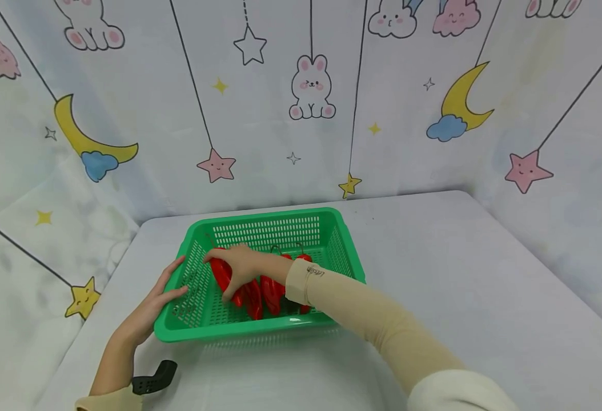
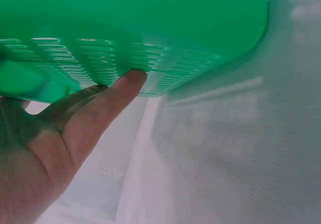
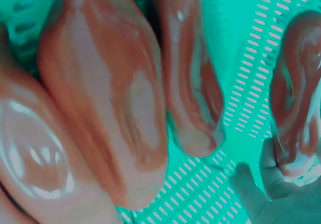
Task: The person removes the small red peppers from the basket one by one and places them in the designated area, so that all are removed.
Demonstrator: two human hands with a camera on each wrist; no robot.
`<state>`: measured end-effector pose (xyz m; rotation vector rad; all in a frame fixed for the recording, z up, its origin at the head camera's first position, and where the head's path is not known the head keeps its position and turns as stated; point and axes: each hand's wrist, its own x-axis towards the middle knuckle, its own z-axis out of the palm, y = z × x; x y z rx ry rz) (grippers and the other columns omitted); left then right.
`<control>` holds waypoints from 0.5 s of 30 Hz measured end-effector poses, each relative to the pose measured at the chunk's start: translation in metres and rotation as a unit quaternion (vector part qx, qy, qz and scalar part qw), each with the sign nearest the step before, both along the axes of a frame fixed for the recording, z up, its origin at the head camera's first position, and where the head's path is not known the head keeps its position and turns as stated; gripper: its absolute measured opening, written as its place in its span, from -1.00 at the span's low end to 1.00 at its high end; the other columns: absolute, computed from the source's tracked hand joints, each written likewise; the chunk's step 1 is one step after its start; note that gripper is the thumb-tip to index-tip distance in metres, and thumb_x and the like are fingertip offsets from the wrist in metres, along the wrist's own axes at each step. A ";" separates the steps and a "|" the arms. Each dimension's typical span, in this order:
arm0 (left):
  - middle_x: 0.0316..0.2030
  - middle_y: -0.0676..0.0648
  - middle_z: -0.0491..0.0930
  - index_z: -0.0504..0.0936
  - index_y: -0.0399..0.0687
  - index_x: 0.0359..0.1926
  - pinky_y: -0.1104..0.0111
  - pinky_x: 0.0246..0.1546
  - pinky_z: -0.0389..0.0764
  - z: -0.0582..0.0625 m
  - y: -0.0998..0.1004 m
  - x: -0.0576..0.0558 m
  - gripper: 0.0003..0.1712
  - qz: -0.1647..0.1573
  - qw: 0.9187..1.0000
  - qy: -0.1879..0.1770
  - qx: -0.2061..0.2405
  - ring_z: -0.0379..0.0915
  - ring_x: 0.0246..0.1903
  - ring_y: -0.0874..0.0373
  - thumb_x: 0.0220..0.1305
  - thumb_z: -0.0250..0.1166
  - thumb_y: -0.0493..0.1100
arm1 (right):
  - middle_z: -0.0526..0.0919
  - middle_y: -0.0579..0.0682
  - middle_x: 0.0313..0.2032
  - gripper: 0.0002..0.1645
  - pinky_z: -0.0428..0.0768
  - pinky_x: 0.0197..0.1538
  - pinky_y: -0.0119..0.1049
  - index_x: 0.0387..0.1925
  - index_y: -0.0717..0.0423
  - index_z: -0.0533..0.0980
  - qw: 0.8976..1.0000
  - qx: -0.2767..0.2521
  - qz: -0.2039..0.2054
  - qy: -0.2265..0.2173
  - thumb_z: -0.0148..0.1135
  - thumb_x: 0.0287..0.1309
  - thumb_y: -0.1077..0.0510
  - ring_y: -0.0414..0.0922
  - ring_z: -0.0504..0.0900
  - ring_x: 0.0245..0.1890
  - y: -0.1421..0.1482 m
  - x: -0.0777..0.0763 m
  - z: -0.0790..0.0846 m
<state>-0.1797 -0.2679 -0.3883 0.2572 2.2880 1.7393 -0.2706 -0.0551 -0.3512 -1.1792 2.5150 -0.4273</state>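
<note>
Several glossy red peppers lie in a green plastic basket (image 1: 224,333). My right hand (image 1: 241,264) reaches down into it with fingers and thumb curved round the leftmost red pepper (image 1: 221,274). In the right wrist view that pepper (image 3: 300,93) is at the right edge, overlapping the hand (image 3: 281,199); part of the contact is hidden. Other red peppers (image 3: 108,98) fill the left and middle of that view. At the basket's left rim, my left hand (image 1: 149,311) rests with fairly straight fingers. The left wrist view shows one fingertip (image 2: 134,78) touching the slotted green wall.
The basket stands on a white-covered table (image 1: 424,245). A black device (image 1: 156,378) is near the left wrist. A white cloth backdrop (image 1: 260,114) printed with bunnies, moons and stars rises behind. My right forearm (image 1: 373,308) crosses the basket's near right side.
</note>
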 end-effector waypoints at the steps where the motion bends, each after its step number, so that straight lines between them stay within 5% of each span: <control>1: 0.37 -0.21 -0.39 -0.34 0.30 0.42 0.23 -0.19 0.47 0.000 0.000 0.000 -0.24 0.000 1.000 -0.001 0.000 0.03 0.15 -0.30 0.40 -0.08 -0.07 | 0.41 -0.10 -0.06 0.02 0.41 -0.21 -0.39 0.27 -0.23 0.17 1.000 -0.007 0.000 -0.005 0.49 -0.27 -0.12 -0.17 0.27 -0.03 0.001 0.000 0.002; 8: 0.36 -0.21 -0.41 -0.34 0.29 0.42 0.25 -0.19 0.46 0.001 0.001 0.000 -0.23 0.000 1.000 0.002 -0.004 -0.02 0.17 -0.29 0.40 -0.08 -0.07 | 0.43 -0.09 -0.10 0.02 0.47 -0.30 -0.51 0.27 -0.06 0.18 0.996 -0.064 0.021 -0.054 0.51 -0.25 -0.01 -0.23 0.39 -0.13 0.011 -0.002 0.013; 15: 0.36 -0.21 -0.42 -0.35 0.28 0.42 0.29 -0.20 0.46 0.001 0.001 0.000 -0.22 0.004 1.000 0.001 -0.006 -0.03 0.18 -0.29 0.39 -0.07 -0.07 | 0.41 -0.09 -0.04 0.01 0.46 -0.27 -0.52 0.26 -0.08 0.20 0.993 -0.097 0.027 -0.054 0.52 -0.27 -0.01 -0.22 0.35 -0.08 0.019 -0.002 0.026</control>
